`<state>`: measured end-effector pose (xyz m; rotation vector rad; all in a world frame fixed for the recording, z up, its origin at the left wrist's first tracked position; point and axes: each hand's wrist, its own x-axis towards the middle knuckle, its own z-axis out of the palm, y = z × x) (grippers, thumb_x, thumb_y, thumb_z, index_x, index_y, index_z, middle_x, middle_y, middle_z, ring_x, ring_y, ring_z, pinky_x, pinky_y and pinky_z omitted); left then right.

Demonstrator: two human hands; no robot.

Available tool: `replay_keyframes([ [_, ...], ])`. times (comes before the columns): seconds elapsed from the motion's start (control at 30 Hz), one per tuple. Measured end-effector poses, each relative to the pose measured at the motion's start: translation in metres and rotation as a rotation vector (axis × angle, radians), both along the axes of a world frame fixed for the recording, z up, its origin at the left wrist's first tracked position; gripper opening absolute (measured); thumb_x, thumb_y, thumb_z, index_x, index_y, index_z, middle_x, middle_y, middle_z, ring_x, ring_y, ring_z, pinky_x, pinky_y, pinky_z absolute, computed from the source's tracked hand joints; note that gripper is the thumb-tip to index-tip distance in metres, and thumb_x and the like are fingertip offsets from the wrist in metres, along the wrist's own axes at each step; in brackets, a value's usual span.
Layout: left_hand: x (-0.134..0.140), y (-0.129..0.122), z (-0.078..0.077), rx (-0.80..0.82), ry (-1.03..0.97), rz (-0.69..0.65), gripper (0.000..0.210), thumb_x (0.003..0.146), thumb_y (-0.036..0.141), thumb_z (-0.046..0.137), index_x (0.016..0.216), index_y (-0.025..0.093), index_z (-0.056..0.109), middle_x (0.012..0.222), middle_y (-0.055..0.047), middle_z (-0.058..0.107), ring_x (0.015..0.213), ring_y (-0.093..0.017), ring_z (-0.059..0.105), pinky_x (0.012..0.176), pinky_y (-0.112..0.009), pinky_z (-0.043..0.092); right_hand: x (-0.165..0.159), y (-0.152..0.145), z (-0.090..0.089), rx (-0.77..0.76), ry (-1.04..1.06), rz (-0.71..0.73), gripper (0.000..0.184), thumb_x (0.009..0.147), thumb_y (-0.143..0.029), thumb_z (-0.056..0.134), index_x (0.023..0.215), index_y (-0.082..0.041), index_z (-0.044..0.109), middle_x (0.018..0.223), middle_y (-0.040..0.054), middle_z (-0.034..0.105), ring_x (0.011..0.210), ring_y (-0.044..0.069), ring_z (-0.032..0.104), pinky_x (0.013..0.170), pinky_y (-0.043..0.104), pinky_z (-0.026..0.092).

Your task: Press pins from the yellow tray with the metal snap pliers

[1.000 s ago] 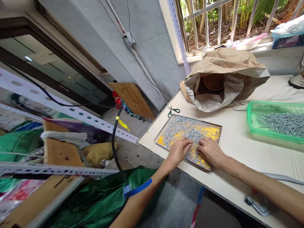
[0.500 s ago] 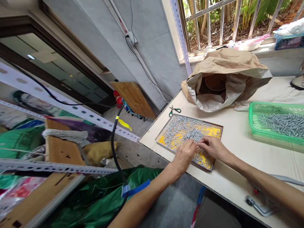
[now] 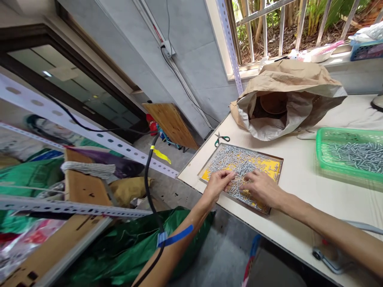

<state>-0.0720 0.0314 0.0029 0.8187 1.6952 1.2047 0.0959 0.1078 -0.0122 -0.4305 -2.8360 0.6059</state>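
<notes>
Just above a tray (image 3: 206,175) of screws (image 3: 245,167), the left hand (image 3: 220,184) pinches its fingertips together, perhaps holding one. The right hand (image 3: 261,187) curves, fingers apart.

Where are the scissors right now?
In the head view, the scissors lie on the left part of the table, just past the upper-left corner of the yellow-bottomed tray, left of the paper bag.

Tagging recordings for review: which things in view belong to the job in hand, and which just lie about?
Job, it seems: screws, shallow tray, left hand, right hand; probably green basket of screws.
Lying about, apparently: scissors, paper bag, wooden board.
</notes>
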Motion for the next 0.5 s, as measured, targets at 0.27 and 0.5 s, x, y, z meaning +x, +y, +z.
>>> replay_keyframes([
  [0.27, 0.004, -0.006, 0.005, 0.022, -0.075, 0.088, 0.043, 0.056, 0.051, 0.075, 0.068, 0.015, 0.054, 0.058, 0.002, 0.058, 0.041, -0.004, 0.045, 0.035, -0.014, 0.03, -0.009, 0.018, -0.009, 0.229, -0.066, 0.049, 0.015, 0.087, -0.027, 0.056, 0.083, -0.025, 0.07, 0.095, 0.0059, 0.065, 0.096, 0.024, 0.046, 0.079, 0.039, 0.031],
  [0.5, 0.019, -0.002, 0.006, 0.039, -0.072, -0.037, 0.042, 0.06, 0.051, 0.073, 0.071, 0.014, 0.058, 0.059, 0.002, 0.058, 0.044, -0.005, 0.047, 0.037, -0.015, 0.034, -0.001, 0.028, 0.001, -0.174, 0.332, -0.076, 0.022, 0.091, -0.024, 0.048, 0.104, -0.021, 0.066, 0.094, 0.006, 0.067, 0.085, 0.017, 0.057, 0.075, 0.031, 0.042],
])
